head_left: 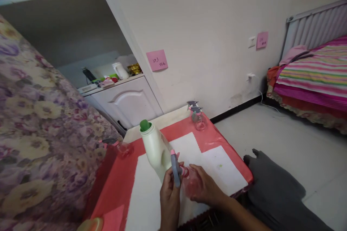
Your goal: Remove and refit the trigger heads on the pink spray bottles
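In the head view, the left hand point(170, 188) pinches the grey sprayer point(176, 171); the right hand point(206, 184) wraps the clear bottle point(192, 184), tilted above the table point(114, 177); sprayer and bottle meet at the neck, so joining looks well along, though I cannot tell whether the thread is tight; any tightening would be left; nearby, the jug point(155, 148) stands uncapped, a green piece point(145, 125) at its mouth.

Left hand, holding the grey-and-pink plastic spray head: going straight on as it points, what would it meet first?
Beyond the spray head, the left hand would probably meet the large pale-green plastic bottle first, though depth from this single view is unclear.
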{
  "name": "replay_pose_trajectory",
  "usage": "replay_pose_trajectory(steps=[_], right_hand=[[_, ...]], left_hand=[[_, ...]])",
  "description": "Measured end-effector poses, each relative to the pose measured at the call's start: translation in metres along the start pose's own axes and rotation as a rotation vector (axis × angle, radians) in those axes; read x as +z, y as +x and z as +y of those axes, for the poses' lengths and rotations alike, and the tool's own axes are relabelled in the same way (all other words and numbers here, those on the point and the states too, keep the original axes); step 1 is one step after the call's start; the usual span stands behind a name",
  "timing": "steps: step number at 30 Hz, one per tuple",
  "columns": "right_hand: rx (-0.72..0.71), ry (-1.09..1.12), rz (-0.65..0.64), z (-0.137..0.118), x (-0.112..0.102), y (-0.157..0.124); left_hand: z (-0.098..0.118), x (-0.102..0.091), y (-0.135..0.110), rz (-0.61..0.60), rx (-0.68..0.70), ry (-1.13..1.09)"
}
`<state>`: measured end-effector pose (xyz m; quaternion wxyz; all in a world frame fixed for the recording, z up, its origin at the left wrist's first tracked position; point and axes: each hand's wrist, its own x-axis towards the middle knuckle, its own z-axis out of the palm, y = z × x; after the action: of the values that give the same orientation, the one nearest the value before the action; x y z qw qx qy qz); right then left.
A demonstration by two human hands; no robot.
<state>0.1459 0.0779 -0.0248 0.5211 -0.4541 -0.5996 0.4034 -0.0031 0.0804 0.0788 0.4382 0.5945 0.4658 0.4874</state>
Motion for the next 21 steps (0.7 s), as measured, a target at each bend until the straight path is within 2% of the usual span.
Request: replay_pose_trajectory(steps=[14, 21], right_hand=[[0.028, -0.019, -0.004, -0.007, -0.003, 0.0], [0.006, -0.023, 0.0, -0.002, -0.001, 0.001]], left_hand=[[-0.004, 0.008, 0.008, -0.024, 0.004, 0.025], [-0.003, 0.011, 0.008, 0.016, -0.016, 0.015]])
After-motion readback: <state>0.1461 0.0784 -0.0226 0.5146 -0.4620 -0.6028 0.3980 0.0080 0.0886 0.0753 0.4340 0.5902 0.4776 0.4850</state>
